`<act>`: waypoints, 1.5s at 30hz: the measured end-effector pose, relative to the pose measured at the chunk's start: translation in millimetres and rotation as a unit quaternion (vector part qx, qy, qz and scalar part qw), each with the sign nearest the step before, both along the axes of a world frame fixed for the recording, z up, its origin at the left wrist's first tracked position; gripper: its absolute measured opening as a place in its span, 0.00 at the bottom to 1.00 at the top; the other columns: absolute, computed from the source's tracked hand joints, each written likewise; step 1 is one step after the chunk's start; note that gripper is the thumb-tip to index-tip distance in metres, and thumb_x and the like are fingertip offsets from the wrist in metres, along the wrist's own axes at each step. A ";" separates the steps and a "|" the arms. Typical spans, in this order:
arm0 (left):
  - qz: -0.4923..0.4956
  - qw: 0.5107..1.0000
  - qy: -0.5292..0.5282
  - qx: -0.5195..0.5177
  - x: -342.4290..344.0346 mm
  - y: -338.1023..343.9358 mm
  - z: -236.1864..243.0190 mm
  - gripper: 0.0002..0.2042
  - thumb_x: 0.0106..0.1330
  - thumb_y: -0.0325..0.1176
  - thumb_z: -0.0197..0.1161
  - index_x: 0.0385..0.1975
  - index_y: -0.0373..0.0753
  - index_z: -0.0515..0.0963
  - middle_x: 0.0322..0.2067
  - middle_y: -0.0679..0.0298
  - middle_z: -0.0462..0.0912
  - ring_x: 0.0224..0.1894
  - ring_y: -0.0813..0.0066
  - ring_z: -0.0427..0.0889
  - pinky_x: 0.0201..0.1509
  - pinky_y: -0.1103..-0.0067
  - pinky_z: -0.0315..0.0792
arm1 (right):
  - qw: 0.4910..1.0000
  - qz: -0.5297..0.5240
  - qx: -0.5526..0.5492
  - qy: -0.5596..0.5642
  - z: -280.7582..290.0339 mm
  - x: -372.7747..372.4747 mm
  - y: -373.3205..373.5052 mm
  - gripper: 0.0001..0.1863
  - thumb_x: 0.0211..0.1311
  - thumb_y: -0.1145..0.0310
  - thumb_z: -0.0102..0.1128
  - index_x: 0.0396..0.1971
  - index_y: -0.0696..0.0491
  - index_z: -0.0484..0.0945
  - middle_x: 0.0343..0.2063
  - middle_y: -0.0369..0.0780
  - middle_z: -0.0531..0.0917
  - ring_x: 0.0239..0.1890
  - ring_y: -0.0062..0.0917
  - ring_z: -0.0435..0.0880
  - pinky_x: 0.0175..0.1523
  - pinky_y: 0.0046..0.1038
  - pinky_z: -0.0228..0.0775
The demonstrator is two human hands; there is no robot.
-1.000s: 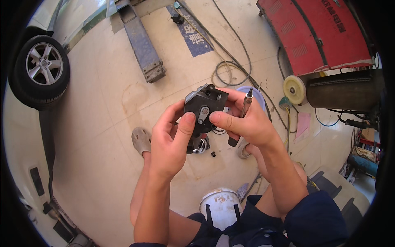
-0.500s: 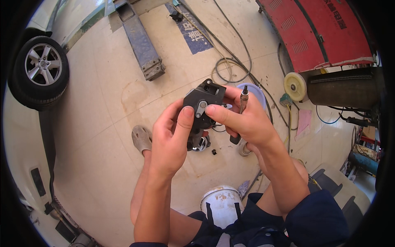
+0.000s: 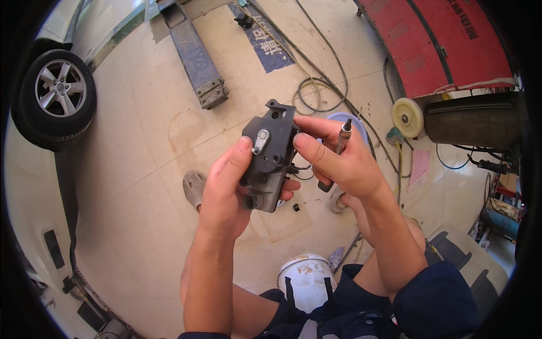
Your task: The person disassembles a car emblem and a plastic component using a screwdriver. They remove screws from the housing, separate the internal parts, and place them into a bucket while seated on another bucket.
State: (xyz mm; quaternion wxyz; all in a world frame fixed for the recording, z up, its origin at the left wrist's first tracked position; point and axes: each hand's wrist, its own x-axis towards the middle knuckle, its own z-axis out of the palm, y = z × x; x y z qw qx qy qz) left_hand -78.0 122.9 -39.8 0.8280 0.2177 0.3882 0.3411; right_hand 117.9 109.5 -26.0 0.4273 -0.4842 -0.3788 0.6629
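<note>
Between my hands is a black plastic housing (image 3: 268, 161) with a small silver lever (image 3: 261, 141) on its upper face. My left hand (image 3: 226, 186) grips its left side, thumb on the face near the lever and fingertips showing beyond the right edge. The thumb and fingers of my right hand (image 3: 344, 161) hold the housing's upper right edge. That same hand keeps a screwdriver (image 3: 345, 135) with a metal bit-holder shaft tucked among its fingers, tip pointing up and its dark end showing below. The underside of the housing is hidden.
A small black piece (image 3: 296, 207) lies on the floor below the housing. A white bucket (image 3: 305, 277) stands between my legs. Hoses (image 3: 333, 85) coil ahead beside a steel lift arm (image 3: 192, 53). A red cabinet (image 3: 435, 45) is at right, a car wheel (image 3: 59, 93) at left.
The housing has turned and tilted in my hands, showing more of its lower end. My right thumb has shifted from beside the lever to the right edge, and the screwdriver has moved slightly right.
</note>
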 end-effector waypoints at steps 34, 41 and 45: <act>0.038 0.992 0.089 0.086 9.8 -3.3 -7.1 0.18 0.73 0.40 0.60 0.48 0.28 0.74 0.39 0.56 0.83 0.38 0.77 0.83 0.42 0.82 0.78 | 0.993 -0.006 -0.114 -0.031 -5.3 -7.7 0.3 0.22 0.71 0.51 0.58 0.46 0.58 0.79 0.21 0.28 0.76 0.10 0.08 0.61 0.15 0.15 0.51; 0.035 0.980 0.149 0.128 11.1 -7.3 -9.8 0.15 0.71 0.32 0.62 0.51 0.28 0.74 0.42 0.59 0.83 0.43 0.78 0.81 0.45 0.82 0.76 | 0.995 -0.067 -0.073 0.030 -15.9 -13.5 -1.4 0.18 0.71 0.65 0.60 0.53 0.61 0.76 0.25 0.31 0.79 0.12 0.08 0.64 0.15 0.15 0.56; 0.044 0.977 0.157 0.141 14.1 -9.8 -8.4 0.13 0.71 0.29 0.60 0.50 0.28 0.74 0.42 0.61 0.83 0.42 0.79 0.82 0.43 0.81 0.76 | 0.996 -0.068 -0.053 0.001 -16.0 -13.8 -2.8 0.17 0.70 0.67 0.60 0.53 0.61 0.76 0.27 0.32 0.81 0.13 0.07 0.66 0.16 0.14 0.57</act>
